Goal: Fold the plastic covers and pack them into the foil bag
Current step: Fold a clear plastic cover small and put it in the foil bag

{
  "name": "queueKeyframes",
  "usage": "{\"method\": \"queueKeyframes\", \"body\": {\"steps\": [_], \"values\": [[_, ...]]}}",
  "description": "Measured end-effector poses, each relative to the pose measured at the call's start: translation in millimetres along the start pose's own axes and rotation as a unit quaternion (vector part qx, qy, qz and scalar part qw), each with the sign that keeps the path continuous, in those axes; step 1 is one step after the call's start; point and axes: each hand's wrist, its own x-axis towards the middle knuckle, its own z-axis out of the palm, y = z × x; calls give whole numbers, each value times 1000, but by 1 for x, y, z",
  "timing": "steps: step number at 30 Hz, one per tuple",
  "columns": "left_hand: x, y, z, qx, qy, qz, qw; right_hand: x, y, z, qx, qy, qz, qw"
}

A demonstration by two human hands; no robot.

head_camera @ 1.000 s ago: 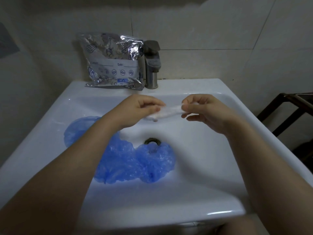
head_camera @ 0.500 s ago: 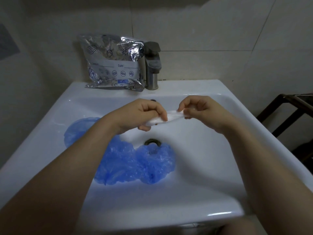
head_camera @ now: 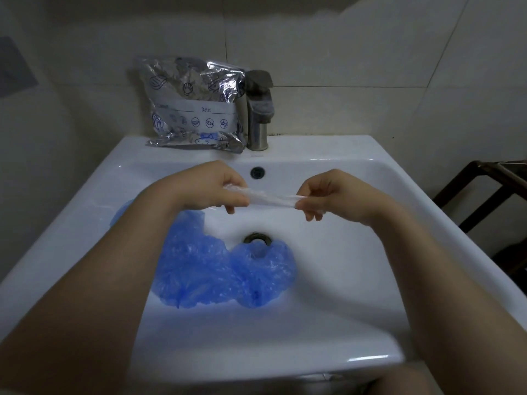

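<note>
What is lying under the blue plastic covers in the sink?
The blue plastic covers lie in the white sink basin. One covers the near edge of the drain; its far rim shows. Whatever else lies beneath is hidden.

left hand (head_camera: 209,186), right hand (head_camera: 332,193), fingers pinching

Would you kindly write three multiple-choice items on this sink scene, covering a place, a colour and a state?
1. Where is the foil bag?
A. in the basin
B. on the sink's back ledge, left of the tap
C. on the floor

2. What colour are the covers lying in the basin?
A. blue
B. red
C. green

3. How is the clear cover held?
A. lying loose
B. pinched by one hand
C. stretched between both hands

Key: 1 B, it leans on the wall by the tap. 2 A, blue crinkled plastic by the drain. 3 C, the left hand and right hand pinch its ends.
</note>
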Motion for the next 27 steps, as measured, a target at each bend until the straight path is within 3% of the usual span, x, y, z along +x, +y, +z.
{"method": "queueKeyframes", "body": {"steps": [8,13,15,18,19,23,25,27], "values": [[-3,12,-3,19,-37,22,999,5,10,6,85,24,32,996],[6,-2,6,-104,143,19,984,4,3,12,118,63,14,991],[9,-2,10,-229,210,12,950,7,-1,22,126,108,-3,986],[14,10,7,-443,268,-19,855,11,-8,31,192,169,-28,966],[14,16,8,-467,256,-39,846,11,-10,31,211,187,-34,959],[11,43,37,-452,97,-90,882,12,-13,32,242,216,-37,945],[11,54,51,-461,94,-76,879,13,-13,38,220,185,-23,957],[11,58,55,-458,140,-73,875,14,-13,42,190,162,0,968]]}}
